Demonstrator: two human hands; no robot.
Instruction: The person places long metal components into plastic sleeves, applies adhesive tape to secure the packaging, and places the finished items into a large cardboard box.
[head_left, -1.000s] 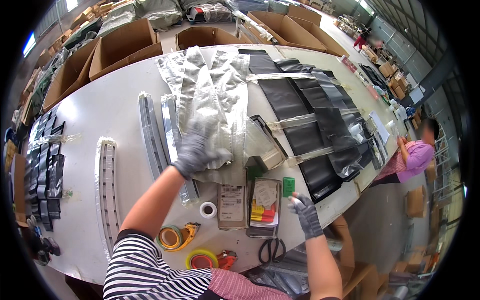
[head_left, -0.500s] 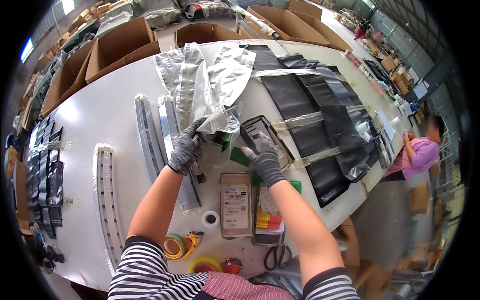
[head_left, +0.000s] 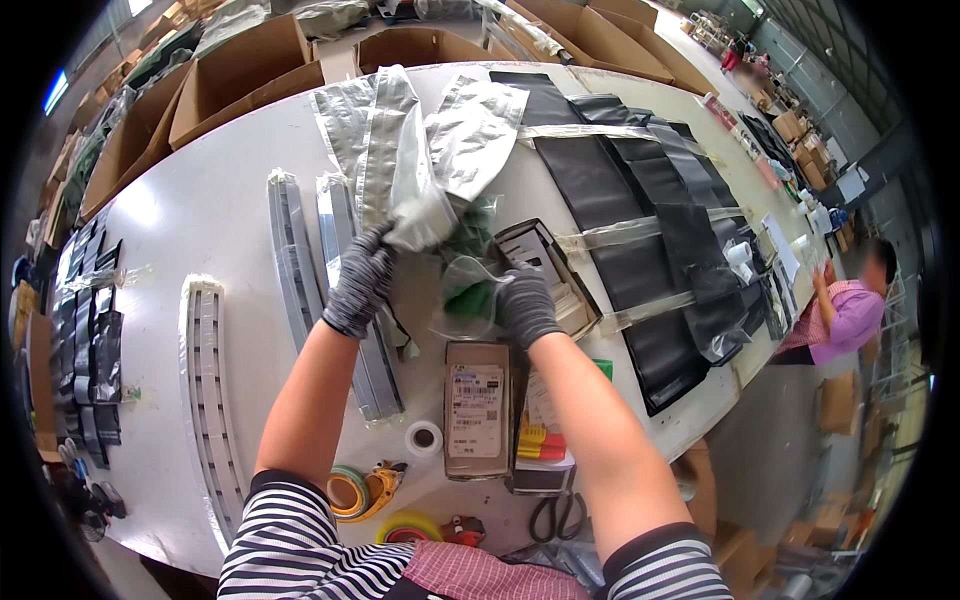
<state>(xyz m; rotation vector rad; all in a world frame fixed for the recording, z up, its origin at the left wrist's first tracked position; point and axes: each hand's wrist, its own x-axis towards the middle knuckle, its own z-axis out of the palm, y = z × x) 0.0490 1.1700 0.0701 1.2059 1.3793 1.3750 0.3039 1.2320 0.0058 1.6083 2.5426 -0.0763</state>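
Observation:
Both my hands wear grey knit gloves. My left hand (head_left: 362, 285) is closed on the gathered lower end of a silver plastic sheet (head_left: 400, 150) that trails away over the table. To its right, my right hand (head_left: 526, 305) has its fingers closed at the edge of a clear plastic bag (head_left: 468, 285). Something green shows through the bag, blurred by motion. Just beyond my right hand lies an open dark box (head_left: 560, 268) with pale items inside. Below the bag sits a flat cardboard box (head_left: 478, 415) with a white label.
Wrapped grey strips (head_left: 292, 235) lie left of my left hand. Black sheets (head_left: 640, 250) bound with clear tape cover the right side. Nearby are a tape dispenser (head_left: 380, 490), a white roll (head_left: 424, 438) and scissors (head_left: 557, 517). Cartons (head_left: 245, 90) stand beyond; a person (head_left: 845, 305) works at right.
My right hand's fingers have closed at the clear bag, which now spreads out between my hands with more green visible. My left hand has come slightly nearer, still gripping the silver sheet.

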